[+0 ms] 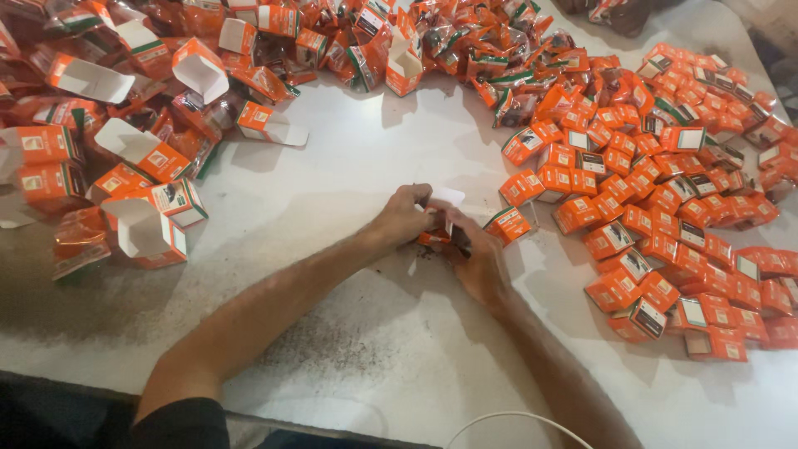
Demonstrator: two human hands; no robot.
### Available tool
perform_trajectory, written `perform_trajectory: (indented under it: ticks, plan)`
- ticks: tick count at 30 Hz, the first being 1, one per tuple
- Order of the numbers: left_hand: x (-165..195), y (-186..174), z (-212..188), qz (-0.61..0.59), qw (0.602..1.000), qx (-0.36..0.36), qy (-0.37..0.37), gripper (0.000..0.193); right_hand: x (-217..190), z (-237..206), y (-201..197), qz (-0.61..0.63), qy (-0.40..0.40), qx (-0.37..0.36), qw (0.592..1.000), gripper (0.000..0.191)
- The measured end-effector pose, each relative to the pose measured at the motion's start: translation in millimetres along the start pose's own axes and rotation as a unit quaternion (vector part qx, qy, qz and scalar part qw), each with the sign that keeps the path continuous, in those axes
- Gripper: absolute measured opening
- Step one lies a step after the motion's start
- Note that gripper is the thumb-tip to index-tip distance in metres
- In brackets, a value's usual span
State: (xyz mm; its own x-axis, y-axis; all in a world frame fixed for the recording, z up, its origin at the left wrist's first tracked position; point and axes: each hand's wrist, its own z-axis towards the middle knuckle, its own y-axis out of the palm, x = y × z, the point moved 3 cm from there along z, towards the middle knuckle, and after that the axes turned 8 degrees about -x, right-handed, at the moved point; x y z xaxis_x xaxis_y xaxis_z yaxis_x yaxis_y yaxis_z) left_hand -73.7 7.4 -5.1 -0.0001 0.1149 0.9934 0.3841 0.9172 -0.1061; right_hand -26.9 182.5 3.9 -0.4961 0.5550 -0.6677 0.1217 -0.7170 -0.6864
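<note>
Both hands meet at the middle of a white table [349,166]. My left hand [401,219] and my right hand [478,259] are closed together around a small orange carton [438,236] with a white flap sticking up. A dark packet seems to sit inside it, mostly hidden by my fingers. A closed orange carton [509,224] lies just right of my hands.
Several closed small orange cartons [665,224] are heaped on the right. Open, empty cartons with white insides [141,233] lie at the left. Orange packets and cartons [465,50] pile along the far edge. A white cable [507,417] curves at the near edge.
</note>
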Motion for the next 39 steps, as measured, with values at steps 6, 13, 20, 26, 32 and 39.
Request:
perform_trajectory:
  ticks: [6, 13, 20, 26, 32, 39]
  plan:
    - [-12.6, -20.0, 2.6, -0.166, 0.979, -0.118, -0.032, 0.019, -31.0, 3.0, -9.8, -0.048, -0.112, 0.017, 0.992, 0.041]
    - [20.5, -2.1, -16.3, 0.195, 0.926, 0.112, 0.303, 0.014, -27.3, 0.7, -9.4, -0.043, -0.097, 0.016, 0.994, 0.034]
    - [42.9, 3.9, -61.2, 0.365, 0.824, 0.002, 0.434, 0.042, 2.0, -0.2, -3.7, 0.026, -0.119, 0.012, 0.992, 0.071]
    - [42.4, 4.3, -56.4, 0.267, 0.906, 0.011, 0.329, 0.017, 1.2, 0.8, -7.5, 0.025, -0.074, -0.032, 0.996, 0.084]
    - [36.3, -0.6, -53.7, 0.235, 0.921, 0.01, 0.311, 0.012, -6.4, 1.1, -7.3, 0.012, -0.095, -0.046, 0.994, 0.081]
    - [34.9, 3.8, -57.0, 0.36, 0.847, -0.027, 0.389, 0.019, -7.2, -4.2, -8.4, 0.002, -0.057, -0.06, 0.997, 0.086]
